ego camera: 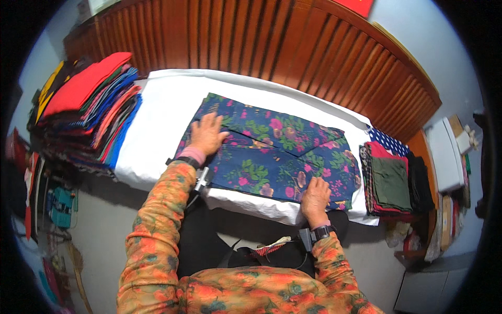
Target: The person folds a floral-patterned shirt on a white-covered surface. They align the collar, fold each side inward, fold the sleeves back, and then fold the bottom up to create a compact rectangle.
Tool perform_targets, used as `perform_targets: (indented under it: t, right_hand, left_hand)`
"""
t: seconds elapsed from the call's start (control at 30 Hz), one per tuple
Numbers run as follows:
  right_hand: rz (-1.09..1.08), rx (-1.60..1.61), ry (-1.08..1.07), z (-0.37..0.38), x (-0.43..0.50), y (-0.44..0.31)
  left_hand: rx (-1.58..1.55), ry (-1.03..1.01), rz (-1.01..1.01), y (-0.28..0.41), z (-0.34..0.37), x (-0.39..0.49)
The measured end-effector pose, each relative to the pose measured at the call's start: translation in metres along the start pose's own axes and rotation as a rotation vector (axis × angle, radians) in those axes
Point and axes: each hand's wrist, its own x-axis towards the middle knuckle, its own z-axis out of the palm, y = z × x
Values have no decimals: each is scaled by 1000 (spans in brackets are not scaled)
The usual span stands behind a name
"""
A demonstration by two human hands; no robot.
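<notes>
A navy floral-print garment (270, 157), folded lengthwise with dark edges meeting in a V, lies on a white sheet (157, 102). My left hand (208, 134) rests flat near the garment's upper left end, fingers spread. My right hand (316, 198) lies on its near edge toward the right, fingers slightly bent and close together; whether the fingertips pinch any cloth is unclear. Both wrists carry a black strap with a small grey device.
A tall stack of folded cloths (94, 106) stands at the left, and folded garments (390, 182) lie at the right. A ribbed wooden headboard (251, 43) rises behind the sheet. A teal case (60, 206) sits at the lower left.
</notes>
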Motion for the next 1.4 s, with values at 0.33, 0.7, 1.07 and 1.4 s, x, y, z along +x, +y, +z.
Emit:
perform_targets:
  t: [0.33, 0.7, 1.07, 1.4]
  right_hand:
    - [-5, 99, -189, -20, 21, 12]
    - [-112, 175, -83, 29, 155, 64]
    - [30, 196, -413, 78, 186, 69]
    - [119, 82, -349, 74, 186, 117]
  left_hand:
    - [-12, 162, 7, -9, 20, 23]
    - [-75, 49, 28, -18, 45, 97]
    - [129, -262, -275, -30, 55, 108]
    - [153, -261, -312, -28, 51, 107]
